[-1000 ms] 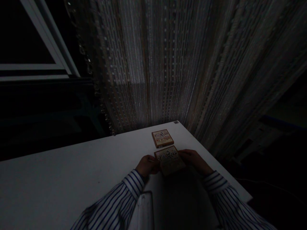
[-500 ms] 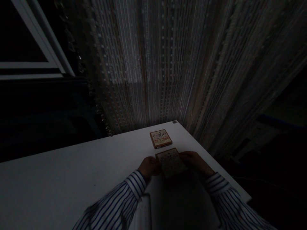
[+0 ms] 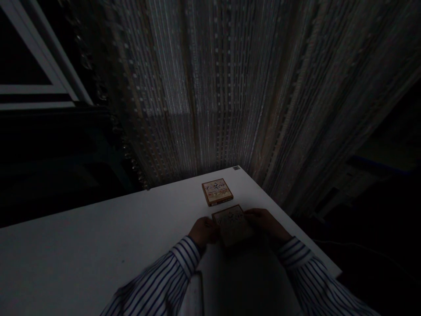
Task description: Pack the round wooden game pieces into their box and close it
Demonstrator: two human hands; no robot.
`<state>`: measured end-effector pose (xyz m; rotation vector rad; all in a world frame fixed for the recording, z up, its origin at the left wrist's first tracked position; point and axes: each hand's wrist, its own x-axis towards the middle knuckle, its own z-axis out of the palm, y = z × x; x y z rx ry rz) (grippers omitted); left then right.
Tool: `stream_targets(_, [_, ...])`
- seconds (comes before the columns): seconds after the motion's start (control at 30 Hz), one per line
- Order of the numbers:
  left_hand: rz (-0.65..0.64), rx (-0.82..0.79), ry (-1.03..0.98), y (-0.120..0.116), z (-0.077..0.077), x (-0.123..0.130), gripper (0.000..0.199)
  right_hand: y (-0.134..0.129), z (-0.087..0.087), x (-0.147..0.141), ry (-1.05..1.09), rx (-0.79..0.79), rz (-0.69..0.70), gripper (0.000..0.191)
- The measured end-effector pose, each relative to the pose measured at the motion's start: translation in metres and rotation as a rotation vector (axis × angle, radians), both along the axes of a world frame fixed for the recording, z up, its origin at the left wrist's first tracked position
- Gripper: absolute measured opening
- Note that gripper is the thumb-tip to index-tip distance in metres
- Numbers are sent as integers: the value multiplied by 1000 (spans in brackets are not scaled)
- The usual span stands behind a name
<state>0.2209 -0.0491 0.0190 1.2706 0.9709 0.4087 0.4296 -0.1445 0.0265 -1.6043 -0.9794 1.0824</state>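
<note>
Between my hands is a flat square box with a pale top, dark brush-style lettering and a brown edge. My left hand is closed on its left side, fingers curled. Along its right edge, my right hand grips with the thumb and fingers, partly lost in shadow. A second, matching box lies flat on the white table just beyond the held one, with a reddish print on its lower part. The underside of the held box is hidden.
A string curtain hangs behind the table's far edge. A small dark-printed label is at the far corner. Near my left sleeve stands a pale, dark-edged object, partly cut off. The room is very dim.
The view has shifted slightly, so the table, far box and curtain appear a little further left. Both hands keep their hold on the near box, which has hardly moved.
</note>
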Motion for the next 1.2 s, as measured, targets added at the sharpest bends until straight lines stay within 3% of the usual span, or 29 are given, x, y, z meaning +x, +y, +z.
stream_targets(0.3, [-11, 18, 25, 1, 1, 3, 32, 2, 6, 0, -28, -17, -8, 31])
stream_targets(0.97, [-144, 39, 96, 11, -3, 6, 34, 3, -9, 7, -141, 6, -2, 31])
stream_targets(1.2, [-182, 100, 152, 11, -2, 6, 28, 3, -6, 7, -202, -6, 12, 33])
